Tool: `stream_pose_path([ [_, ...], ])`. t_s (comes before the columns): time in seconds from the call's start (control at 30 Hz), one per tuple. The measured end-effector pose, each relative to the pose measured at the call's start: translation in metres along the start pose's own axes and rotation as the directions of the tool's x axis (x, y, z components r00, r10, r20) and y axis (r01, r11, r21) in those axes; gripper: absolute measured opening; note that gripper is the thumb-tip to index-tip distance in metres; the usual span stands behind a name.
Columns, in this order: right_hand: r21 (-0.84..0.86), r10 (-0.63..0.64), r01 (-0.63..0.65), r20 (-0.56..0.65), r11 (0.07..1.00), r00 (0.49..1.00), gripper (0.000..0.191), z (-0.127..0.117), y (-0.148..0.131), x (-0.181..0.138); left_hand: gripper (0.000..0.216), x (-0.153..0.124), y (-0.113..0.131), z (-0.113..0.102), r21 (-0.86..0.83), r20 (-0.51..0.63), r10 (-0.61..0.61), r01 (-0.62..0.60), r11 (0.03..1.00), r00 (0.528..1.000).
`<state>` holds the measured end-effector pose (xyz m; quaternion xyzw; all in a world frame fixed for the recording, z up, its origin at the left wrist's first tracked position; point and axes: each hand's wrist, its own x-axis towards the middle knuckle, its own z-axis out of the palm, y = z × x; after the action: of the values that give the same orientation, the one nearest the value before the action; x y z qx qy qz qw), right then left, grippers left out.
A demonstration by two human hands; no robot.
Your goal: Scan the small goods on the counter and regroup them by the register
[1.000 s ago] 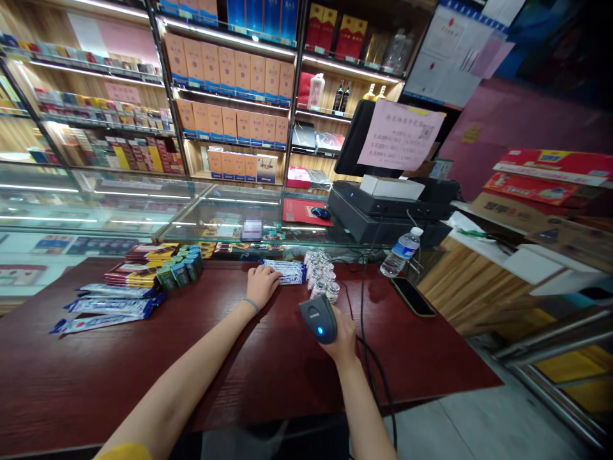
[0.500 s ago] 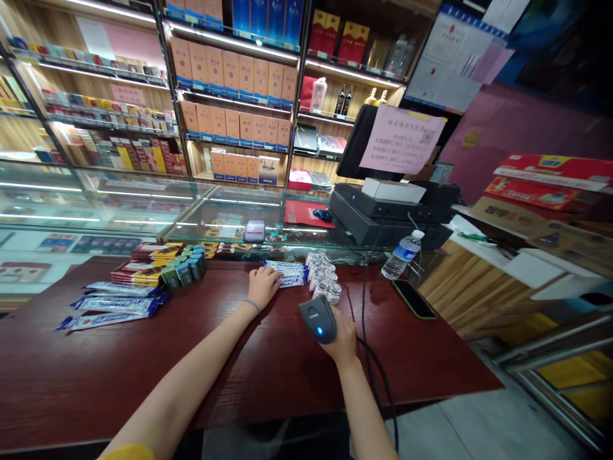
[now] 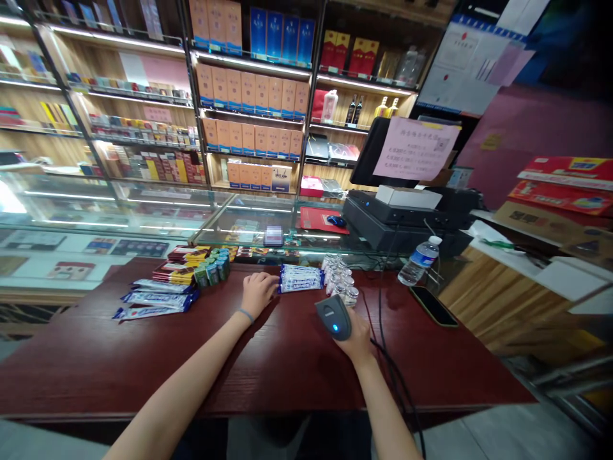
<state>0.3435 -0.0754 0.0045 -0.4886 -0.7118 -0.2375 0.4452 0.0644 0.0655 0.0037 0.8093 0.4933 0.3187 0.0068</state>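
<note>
Blue-and-white packets [image 3: 159, 299]: fanned in a loose pile at the left of the dark red table [image 3: 268, 377], with their dark blue ends pointed rightward.
Red-and-yellow packs [image 3: 175, 269]: stacked just behind those packets, near the glass counter [image 3: 225, 217].
Green containers [image 3: 212, 269]: grouped in close rows, just right of the packs.
Left hand [image 3: 258, 292]: placed palm down at the left end of the flat bundle [image 3: 301, 279]; its fingers are bent and kept near each other, but whether anything is touched or gripped by them cannot be told. 1 thin wristband [image 3: 246, 315] is worn.
Flat bundle: blue-and-white packets too, laid side by side on the table between the left hand and the white-lidded jars [image 3: 340, 278].
Scanner [image 3: 334, 317]: dark grey, held in front of the jars, with 1 blue light lit.
White-lidded jars: set in tight rows, just right of the bundle.
Right hand [image 3: 358, 335]: wrapped around the scanner, its fingers clamped there and mostly hidden.
Water bottle [image 3: 420, 260]: placed near the table's far right corner.
Phone [image 3: 433, 305]: laid flat, nearer than the bottle.
Cartons [image 3: 569, 179]: piled well apart, beyond the table.
</note>
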Motion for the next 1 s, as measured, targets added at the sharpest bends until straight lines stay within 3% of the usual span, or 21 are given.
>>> stream_pose_path([
  [0.33,0.091,-0.117,0.118,-0.020,0.989,0.993,0.042,0.030,-0.048,0.030,0.027,-0.058,-0.089,-0.088,0.092,-0.184,-0.089,0.108,0.990,0.979],
  [0.67,0.248,-0.174,0.175,-0.025,0.953,0.984,0.038,0.072,-0.118,0.045,0.029,-0.132,-0.195,-0.169,0.226,-0.224,-0.235,0.285,0.932,0.946],
  [0.8,0.297,-0.210,0.202,-0.007,0.933,0.978,0.036,0.080,-0.130,0.042,0.029,-0.144,-0.215,-0.181,0.249,-0.188,-0.260,0.303,0.920,0.947],
  [1.0,0.270,-0.197,0.198,-0.030,0.943,0.980,0.032,0.078,-0.129,0.038,0.035,-0.139,-0.220,-0.168,0.283,-0.085,-0.279,0.291,0.914,0.957],
])
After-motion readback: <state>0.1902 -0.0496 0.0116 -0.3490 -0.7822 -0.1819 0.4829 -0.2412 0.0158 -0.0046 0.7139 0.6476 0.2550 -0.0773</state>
